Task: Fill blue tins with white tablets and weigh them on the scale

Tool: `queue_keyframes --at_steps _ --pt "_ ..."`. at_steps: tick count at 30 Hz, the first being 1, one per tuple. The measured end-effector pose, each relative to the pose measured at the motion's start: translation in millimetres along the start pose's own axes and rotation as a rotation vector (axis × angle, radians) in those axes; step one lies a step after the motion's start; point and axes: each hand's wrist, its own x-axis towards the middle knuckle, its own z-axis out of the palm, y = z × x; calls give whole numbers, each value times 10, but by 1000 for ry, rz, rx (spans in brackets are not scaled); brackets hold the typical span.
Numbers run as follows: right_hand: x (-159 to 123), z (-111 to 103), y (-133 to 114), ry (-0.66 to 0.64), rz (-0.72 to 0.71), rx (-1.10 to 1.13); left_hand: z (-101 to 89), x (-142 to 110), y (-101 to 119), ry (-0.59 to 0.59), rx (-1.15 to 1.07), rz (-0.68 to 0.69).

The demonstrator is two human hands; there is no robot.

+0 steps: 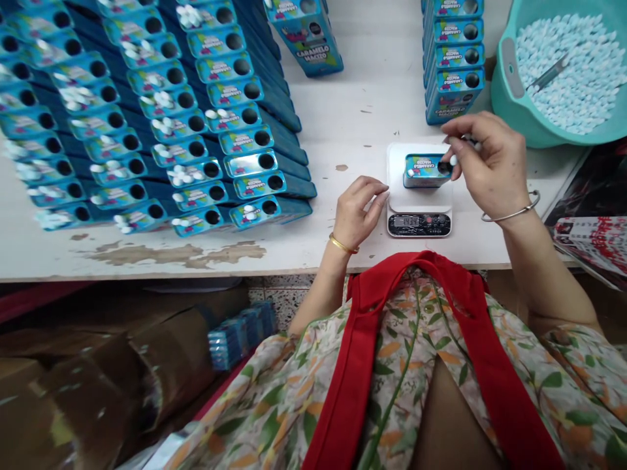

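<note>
A small blue box of candy (426, 171) with a round hole in its top stands on the white kitchen scale (396, 196), whose display is lit. My right hand (490, 156) is closed on several pale candies (453, 159), its fingertips right over the hole. One pale candy lies on the box top, towards its left end. My left hand (356, 207) stays at the left edge of the scale, thumb and fingertips drawn together with nothing visible in them.
Rows of upright blue boxes (245, 140) fill the left, many with candies on top. Another box (313, 46) stands at the back, and a column of boxes (453, 81) beyond the scale. A turquoise tub (507, 98) of candies with a metal scoop (548, 73) is at right.
</note>
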Motion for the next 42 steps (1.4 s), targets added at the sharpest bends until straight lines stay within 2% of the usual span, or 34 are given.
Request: queue_keyframes --at_steps 4,8,13,17,20,22,29,36,42 --pt "-3 109 113 53 -53 147 12 2 -9 1 2 4" --pt "-29 106 158 59 -105 190 8 1 -8 -7 2 -15" --pt "-65 -56 85 4 -184 -28 -4 6 -15 -2 3 -8" --pt "-51 -171 24 -103 -274 -295 -2 9 -34 -29 8 -32" --pt "-22 -198 -10 -210 -275 -462 5 8 -35 -16 2 -21" --pt "-3 -194 -18 -249 -265 -493 8 5 -31 5 -7 0" --pt "72 -133 28 -166 -257 -353 15 -15 -59 -32 -8 -44" --pt "171 -64 -93 -196 -234 -481 20 -2 -77 -35 6 -36" --pt "138 -82 -77 -148 -299 -519 13 -7 -83 -39 15 -27"
